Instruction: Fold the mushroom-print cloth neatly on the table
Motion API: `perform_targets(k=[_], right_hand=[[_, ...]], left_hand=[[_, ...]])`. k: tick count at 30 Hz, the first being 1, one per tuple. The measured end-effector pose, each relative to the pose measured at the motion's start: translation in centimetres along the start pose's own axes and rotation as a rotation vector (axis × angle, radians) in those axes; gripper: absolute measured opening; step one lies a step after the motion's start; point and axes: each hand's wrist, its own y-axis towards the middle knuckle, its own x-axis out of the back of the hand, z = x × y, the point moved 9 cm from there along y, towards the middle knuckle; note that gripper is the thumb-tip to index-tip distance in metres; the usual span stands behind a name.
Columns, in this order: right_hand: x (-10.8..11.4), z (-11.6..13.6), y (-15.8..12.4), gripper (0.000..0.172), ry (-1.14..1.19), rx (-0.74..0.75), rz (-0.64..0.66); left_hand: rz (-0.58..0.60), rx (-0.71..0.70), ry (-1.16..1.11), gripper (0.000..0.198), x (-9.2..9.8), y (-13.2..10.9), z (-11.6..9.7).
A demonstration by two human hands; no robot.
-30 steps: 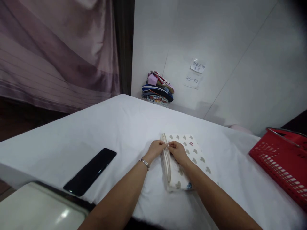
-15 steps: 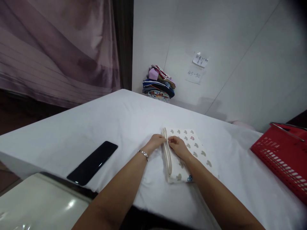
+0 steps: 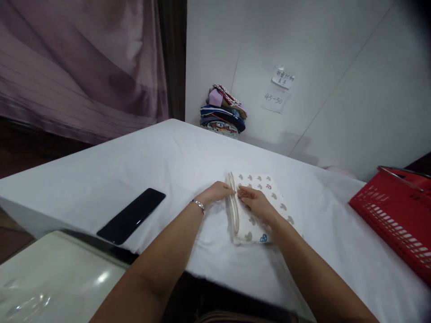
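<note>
A white cloth (image 3: 254, 220) printed with grey mushroom-like shapes, plus a red and a blue one, lies folded in layers on the white-covered table. My left hand (image 3: 218, 190) pinches the layered edges along its left side between thumb and fingers. My right hand (image 3: 257, 204) rests over the top of the cloth close to that same edge, its fingers loosely stretched and slightly apart. Part of the print is hidden under my right hand and forearm.
On the table (image 3: 188, 152), left of my arms, lies a flat black slab (image 3: 133, 215). A red plastic basket (image 3: 397, 215) stands at the right. Folded clothes (image 3: 224, 112) are stacked by the wall, near paper notes (image 3: 274, 98). A pale glossy surface (image 3: 60, 278) fills the lower left.
My right hand's fingers have loosened from a pinch at the cloth's edge and spread. My left hand keeps its grip. The view has tilted slightly.
</note>
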Motion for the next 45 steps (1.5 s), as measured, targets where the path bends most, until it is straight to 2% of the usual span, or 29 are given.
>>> perform_targets(k=[4, 10, 13, 16, 20, 27, 33, 37, 41, 45], right_hand=[[2.6, 1.0, -2.2, 0.040, -0.169, 0.048, -0.089], [10.0, 0.9, -5.2, 0.037, -0.652, 0.156, -0.313], [13.8, -1.1, -6.0, 0.041, -0.787, 0.051, -0.375], [15.9, -4.3, -6.4, 0.049, -0.656, -0.112, -0.372], [16.2, -6.9, -6.6, 0.055, -0.475, -0.171, -0.360], [16.2, -8.0, -6.9, 0.067, -0.417, -0.248, -0.336], [16.4, -7.9, -7.0, 0.063, -0.412, -0.185, -0.375], [16.3, -8.1, -6.8, 0.067, -0.411, -0.191, -0.363], [15.9, -8.2, -6.5, 0.066, -0.335, -0.171, -0.329], [15.5, -8.4, -6.8, 0.068, -0.193, -0.215, -0.292]], left_hand=[[0.003, -0.006, -0.039, 0.038, -0.1, 0.1, 0.1], [0.118, -0.014, -0.027, 0.039, -1.5, -2.0, -0.2], [0.112, -0.012, -0.038, 0.033, -2.4, -3.8, -0.4], [0.047, 0.013, -0.040, 0.022, -3.2, -5.5, -0.2], [-0.019, 0.034, -0.028, 0.014, -4.5, -6.9, 0.7], [-0.129, 0.053, -0.060, 0.018, -5.6, -7.8, 1.3], [-0.185, 0.077, -0.074, 0.024, -5.7, -8.8, 0.6], [-0.280, 0.063, -0.082, 0.030, -5.1, -8.6, 0.5], [-0.302, 0.025, 0.063, 0.022, -5.1, -7.8, 0.6], [-0.324, 0.039, 0.151, 0.016, -4.7, -7.9, 1.6]])
